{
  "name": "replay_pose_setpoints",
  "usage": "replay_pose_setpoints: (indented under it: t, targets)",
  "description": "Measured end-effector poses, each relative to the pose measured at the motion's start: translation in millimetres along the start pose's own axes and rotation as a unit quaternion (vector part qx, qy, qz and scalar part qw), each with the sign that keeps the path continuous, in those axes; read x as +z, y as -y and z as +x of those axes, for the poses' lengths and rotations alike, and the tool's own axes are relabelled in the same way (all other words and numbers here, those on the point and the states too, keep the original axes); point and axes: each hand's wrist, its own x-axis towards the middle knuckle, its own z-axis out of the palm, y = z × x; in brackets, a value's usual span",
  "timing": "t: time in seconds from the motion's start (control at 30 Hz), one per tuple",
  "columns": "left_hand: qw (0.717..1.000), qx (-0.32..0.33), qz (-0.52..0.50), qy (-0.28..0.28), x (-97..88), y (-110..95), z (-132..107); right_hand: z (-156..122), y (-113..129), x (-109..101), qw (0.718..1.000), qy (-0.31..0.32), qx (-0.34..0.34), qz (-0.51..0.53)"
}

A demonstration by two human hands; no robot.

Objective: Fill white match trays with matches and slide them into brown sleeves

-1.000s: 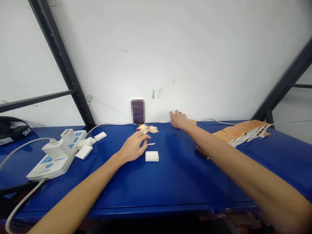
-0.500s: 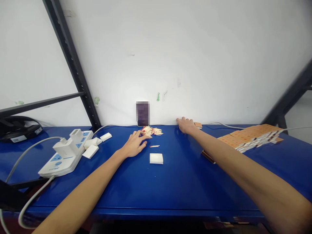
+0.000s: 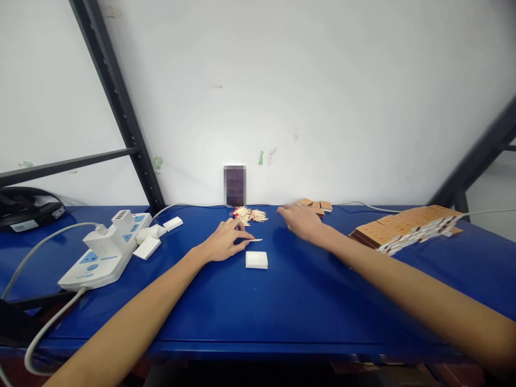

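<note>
My left hand [image 3: 224, 240] lies low on the blue table [image 3: 282, 301], its thumb and forefinger closed on the near end of a single matchstick [image 3: 256, 239]. A white inner tray of a matchbox [image 3: 257, 259] lies just right of that hand. A loose pile of red-tipped matches [image 3: 250, 215] sits behind it by the wall. My right hand [image 3: 300, 221] hovers over the table, right of the pile, smeared by motion, so its fingers are unclear. Three small orange matchbox sleeves [image 3: 316, 205] lie behind it against the wall.
A long stack of orange matchboxes [image 3: 403, 228] lies at the right. A white power strip [image 3: 102, 251] with plugs and cables and several white boxes [image 3: 147, 246] lie at the left. A phone [image 3: 234, 185] leans on the wall. Black shelf struts stand at both sides.
My right hand has pulled back from the wall toward the middle, uncovering the orange sleeves. My left hand has slid right onto the matchstick.
</note>
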Motion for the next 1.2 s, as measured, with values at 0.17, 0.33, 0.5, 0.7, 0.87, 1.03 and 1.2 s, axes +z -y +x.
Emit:
replay_pose_setpoints:
  t: [0.17, 0.33, 0.5, 0.7, 0.87, 1.03, 1.2]
  targets:
    - [1.000, -0.003, -0.017, -0.004, 1.5, 0, 0, -37, 23, 2, 0.992, 0.004, -0.065, 0.109]
    - [0.993, -0.103, -0.021, -0.057, 3.6, 13, -1, -44, 44, -13, 0.979, -0.092, -0.120, 0.138]
    - [0.990, -0.137, 0.029, -0.030, 4.2, 23, -4, -19, 58, -13, 0.971, -0.056, -0.138, 0.188]
    - [0.991, -0.122, 0.059, -0.020, 4.6, 21, -4, 21, 65, 2, 0.975, -0.060, -0.120, 0.175]
    - [0.990, -0.126, 0.035, -0.046, 5.4, 22, -3, 40, 73, 4, 0.976, -0.061, -0.108, 0.179]
    - [0.988, -0.139, 0.020, -0.057, 6.9, 24, -2, 37, 73, 6, 0.967, -0.077, -0.129, 0.206]
    - [0.988, -0.141, 0.031, -0.053, 9.8, 25, -2, 26, 66, 12, 0.962, -0.064, -0.156, 0.216]
